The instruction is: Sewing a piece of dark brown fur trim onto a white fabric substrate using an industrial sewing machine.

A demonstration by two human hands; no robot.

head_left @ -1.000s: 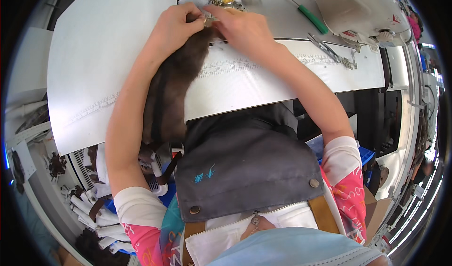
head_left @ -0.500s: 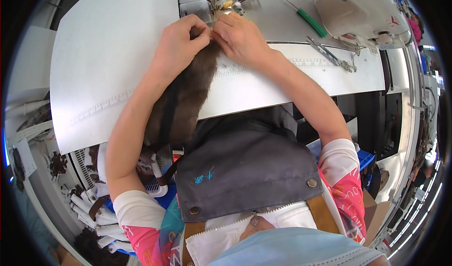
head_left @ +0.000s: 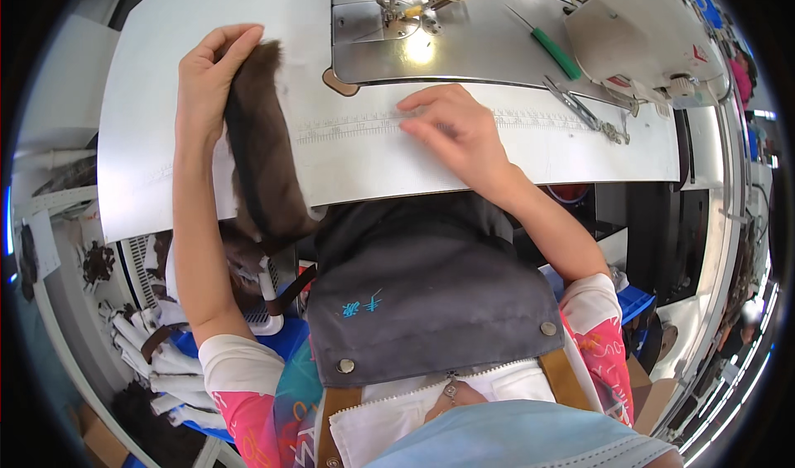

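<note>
Over the white, ruler-marked table, my left hand pinches a long brown fur strip I'd keep untwisted; my right hand hangs empty, fingers apart.

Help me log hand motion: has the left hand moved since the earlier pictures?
Yes: the left hand has moved left, away from the sewing-machine bed, with the brown furry strip.

Brightly lit; white glare spots the metal plate; the table bows; corners fall black.
</note>
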